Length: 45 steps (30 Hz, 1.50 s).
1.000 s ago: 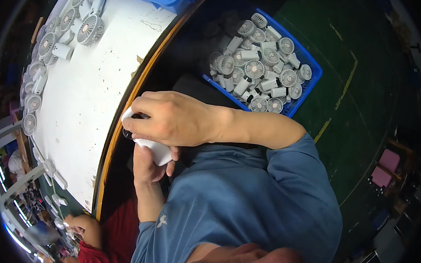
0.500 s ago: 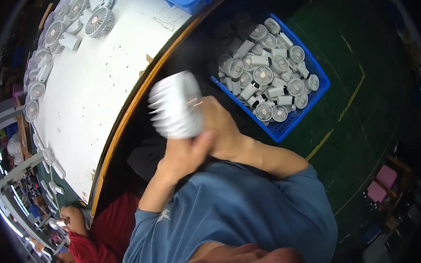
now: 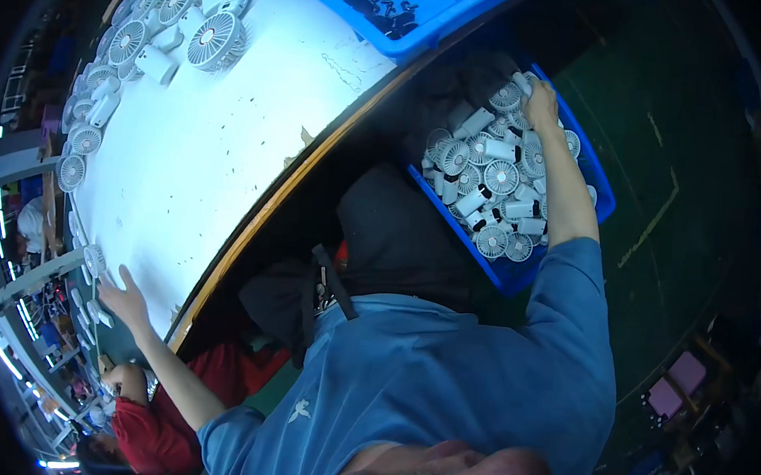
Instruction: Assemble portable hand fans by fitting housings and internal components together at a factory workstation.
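My left hand (image 3: 126,302) is stretched out over the table's left end, its fingers apart and holding nothing. Just beyond its fingertips stands a small white fan (image 3: 93,261) at the table edge. On the other side, my right hand (image 3: 542,106) reaches over a blue crate (image 3: 505,280) heaped with small white handheld fans (image 3: 501,177). Its fingers are closed round a white handheld fan (image 3: 521,83) at the crate's far end; the fingertips are partly hidden.
Several more fans (image 3: 128,43) stand and lie along the far left of the white table (image 3: 228,159). A blue tray (image 3: 410,46) with small black parts is at its far right. A co-worker in a red sleeve (image 3: 149,432) sits at lower left. Pink stool-like objects (image 3: 684,374) are at right.
My hands were together on a white fan in front of me. They have parted: the right went out to the crate with a fan, the left swung to the table's left end, letting go.
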{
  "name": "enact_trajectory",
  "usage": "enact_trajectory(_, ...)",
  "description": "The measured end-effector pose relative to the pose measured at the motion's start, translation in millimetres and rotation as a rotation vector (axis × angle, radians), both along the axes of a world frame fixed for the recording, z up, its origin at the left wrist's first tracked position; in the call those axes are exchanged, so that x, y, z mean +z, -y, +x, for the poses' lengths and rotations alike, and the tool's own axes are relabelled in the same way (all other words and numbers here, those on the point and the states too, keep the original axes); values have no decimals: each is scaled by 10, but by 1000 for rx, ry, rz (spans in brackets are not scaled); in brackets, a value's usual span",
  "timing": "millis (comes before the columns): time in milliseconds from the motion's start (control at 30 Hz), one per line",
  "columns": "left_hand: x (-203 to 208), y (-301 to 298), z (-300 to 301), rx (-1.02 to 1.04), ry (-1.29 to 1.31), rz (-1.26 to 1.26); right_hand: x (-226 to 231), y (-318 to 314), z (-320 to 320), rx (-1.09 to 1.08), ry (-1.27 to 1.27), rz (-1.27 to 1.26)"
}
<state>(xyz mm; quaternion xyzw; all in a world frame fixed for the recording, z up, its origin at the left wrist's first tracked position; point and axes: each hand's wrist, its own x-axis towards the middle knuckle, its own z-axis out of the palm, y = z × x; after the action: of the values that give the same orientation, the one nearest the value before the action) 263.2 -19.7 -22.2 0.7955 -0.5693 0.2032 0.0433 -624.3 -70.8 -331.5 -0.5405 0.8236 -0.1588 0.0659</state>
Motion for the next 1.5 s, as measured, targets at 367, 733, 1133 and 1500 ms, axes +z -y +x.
enact_trajectory(367, -431, -18, 1761, 422, -271, 58, 756, -993, 1671, 72, 826, -117)
enact_trajectory(733, -396, 370, 2604, 314, -136, -38, 2068, -1101, 2982, 642, 980, -48)
enact_trajectory(1133, -225, -702, -2459, -273, -1786, -181, 2823, -1051, 4752, 878, 1636, 227)
enact_trajectory(1500, -266, -194, -2882, -740, -2866, 436, 3275, -649, 4292, 1323, 280, -62)
